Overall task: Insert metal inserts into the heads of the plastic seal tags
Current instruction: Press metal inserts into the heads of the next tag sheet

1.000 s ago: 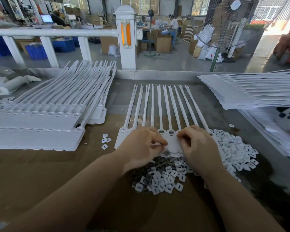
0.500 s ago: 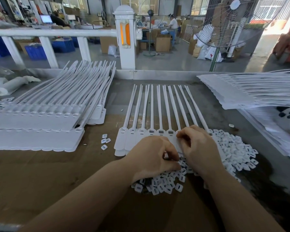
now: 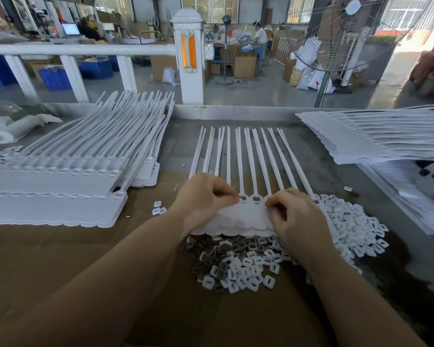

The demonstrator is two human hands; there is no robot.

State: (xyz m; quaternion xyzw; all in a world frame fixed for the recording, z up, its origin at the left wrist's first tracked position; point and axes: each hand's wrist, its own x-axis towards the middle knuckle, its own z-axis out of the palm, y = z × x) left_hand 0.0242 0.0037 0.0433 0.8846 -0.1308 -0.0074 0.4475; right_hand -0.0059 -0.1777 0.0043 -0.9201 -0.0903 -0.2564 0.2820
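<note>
My left hand (image 3: 206, 199) had its fingers curled, thumb and fingertips pinched at the head of one seal tag in the row of seal tags (image 3: 246, 216). Whether an insert sat in that pinch, I could not tell; the fingertips hid it. My right hand (image 3: 296, 216) was likewise curled, its fingertips pinching the tag flags at the right side of the row. The row lay on the brown cardboard sheet (image 3: 60, 259), heads level with my fingers, flags toward me, straps fanned away toward the far table edge. Two heads with open slots showed between my hands.

Just on my side of the flags lay a loose pile of metal inserts (image 3: 208, 249), dark grey, mixed with white plastic caps (image 3: 246, 274). A larger heap of white caps (image 3: 351, 226) spread to the right, partly behind my right wrist. Three stray caps (image 3: 158, 209) lay left of my left hand.

To the left stood a stack of tag rows (image 3: 55, 196); to the right, another stack (image 3: 376, 139) lay crosswise. Beyond the table stood a white railing post (image 3: 188, 58) and a fan (image 3: 336, 31).
</note>
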